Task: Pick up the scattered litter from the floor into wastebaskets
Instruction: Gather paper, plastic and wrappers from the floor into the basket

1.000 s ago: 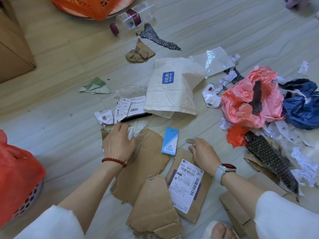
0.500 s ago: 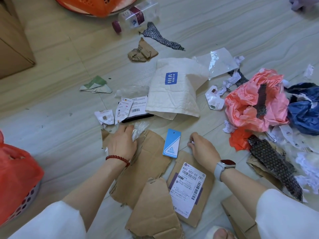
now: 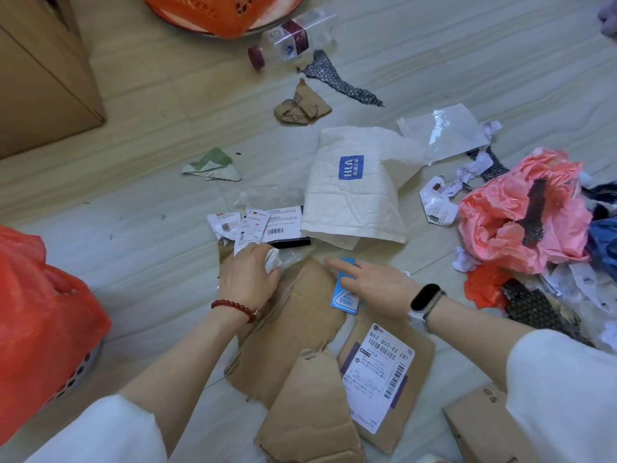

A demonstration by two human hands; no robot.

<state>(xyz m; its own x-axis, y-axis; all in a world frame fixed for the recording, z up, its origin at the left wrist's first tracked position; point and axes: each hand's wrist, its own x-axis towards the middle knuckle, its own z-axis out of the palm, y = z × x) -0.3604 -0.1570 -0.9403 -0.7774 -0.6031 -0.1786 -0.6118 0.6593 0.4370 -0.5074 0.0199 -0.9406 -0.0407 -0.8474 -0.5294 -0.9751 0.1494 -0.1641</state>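
**Litter spread over the floor, both hands down among it**

Litter covers the pale floor [image 3: 140, 248]: torn cardboard pieces [image 3: 293, 332], a white padded mailer [image 3: 357, 192], paper slips [image 3: 263, 225], a plastic bottle [image 3: 290, 38] and crumpled pink plastic [image 3: 521, 212]. The left hand [image 3: 248, 277] curls around a wad of white paper [image 3: 273, 260] at the top edge of the cardboard. The right hand [image 3: 377, 285] lies flat with straight fingers on a blue tag [image 3: 345, 297], forefinger pointing left. One red-lined wastebasket [image 3: 40, 315] stands at the left edge of the floor; an orange wastebasket [image 3: 217, 11] sits at the far edge.
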